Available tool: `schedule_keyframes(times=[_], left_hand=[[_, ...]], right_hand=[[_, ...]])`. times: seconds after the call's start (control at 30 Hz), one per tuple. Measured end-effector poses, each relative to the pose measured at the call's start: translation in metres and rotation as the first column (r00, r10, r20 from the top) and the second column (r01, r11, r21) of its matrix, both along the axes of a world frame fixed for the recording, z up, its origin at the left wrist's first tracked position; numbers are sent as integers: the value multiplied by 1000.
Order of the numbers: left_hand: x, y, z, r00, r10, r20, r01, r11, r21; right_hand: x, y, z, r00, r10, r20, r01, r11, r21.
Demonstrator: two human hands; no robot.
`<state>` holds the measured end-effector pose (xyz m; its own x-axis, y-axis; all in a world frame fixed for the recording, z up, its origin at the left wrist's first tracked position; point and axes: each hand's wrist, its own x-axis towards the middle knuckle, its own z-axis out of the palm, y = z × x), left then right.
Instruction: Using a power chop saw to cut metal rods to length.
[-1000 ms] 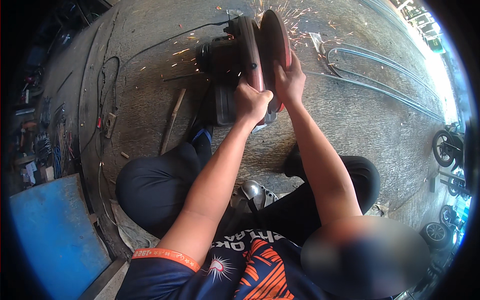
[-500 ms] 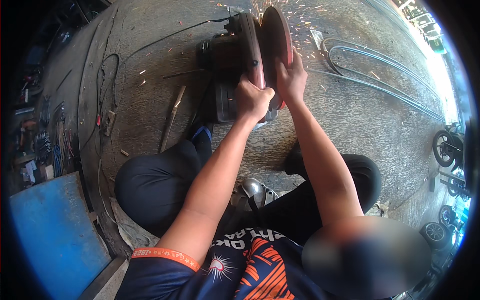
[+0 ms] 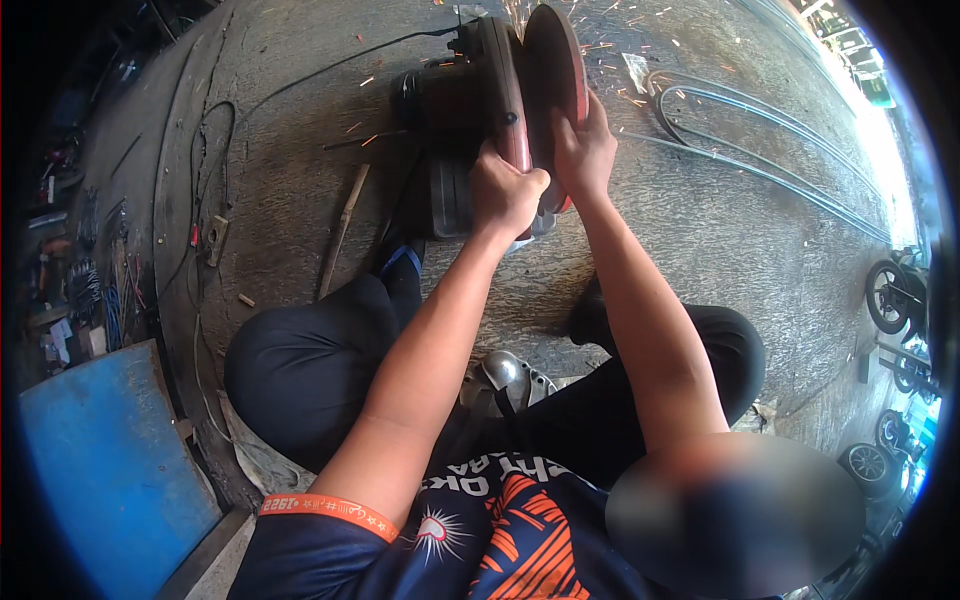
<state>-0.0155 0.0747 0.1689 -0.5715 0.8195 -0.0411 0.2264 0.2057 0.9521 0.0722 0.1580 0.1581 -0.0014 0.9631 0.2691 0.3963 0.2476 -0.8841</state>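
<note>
A cut-off saw (image 3: 455, 95) with a dark, worn body stands on the floor in front of me. My left hand (image 3: 508, 195) is wrapped round its reddish handle (image 3: 514, 150), thumb on top. Just right of the handle, my right hand (image 3: 585, 150) grips the edge of a large, thin reddish-brown disc (image 3: 553, 80), held on edge close beside the saw's arm. Some of the right fingers are hidden behind the disc. Orange sparks (image 3: 520, 15) fly up at the top, between the saw and the disc. The saw's blade cannot be made out.
Bent metal rods (image 3: 760, 160) lie at the right. A wooden stick (image 3: 345, 230) and a black cable (image 3: 330, 72) are on the left side. A domed metal part (image 3: 503, 370) sits between my legs. A blue panel (image 3: 115, 450) stands lower left; wheels (image 3: 870, 465) are far right.
Fewer sparks show now, and their spread is narrower. The disc and the saw's arm appear slightly higher in the picture. Both hands keep their grip.
</note>
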Motion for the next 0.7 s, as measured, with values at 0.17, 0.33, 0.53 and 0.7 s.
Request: schedule_keyframes(times=[0.17,0.33,0.53,0.7], left_hand=[[1,0,0,1000,2,-1,-2,1000,-2],[0,1,-3,1000,2,-15,-1,1000,7],[0,0,-1,1000,1,-11,-1,1000,-25],[1,-1,4,1000,-15,14,15,1000,10]], right_hand=[[0,0,-3,1000,-9,-16,9,999,31],[-1,2,-4,1000,-11,-1,11,999,46],[-1,1,-4,1000,-17,14,17,999,28],[0,2,-7,1000,-22,13,21,999,38]])
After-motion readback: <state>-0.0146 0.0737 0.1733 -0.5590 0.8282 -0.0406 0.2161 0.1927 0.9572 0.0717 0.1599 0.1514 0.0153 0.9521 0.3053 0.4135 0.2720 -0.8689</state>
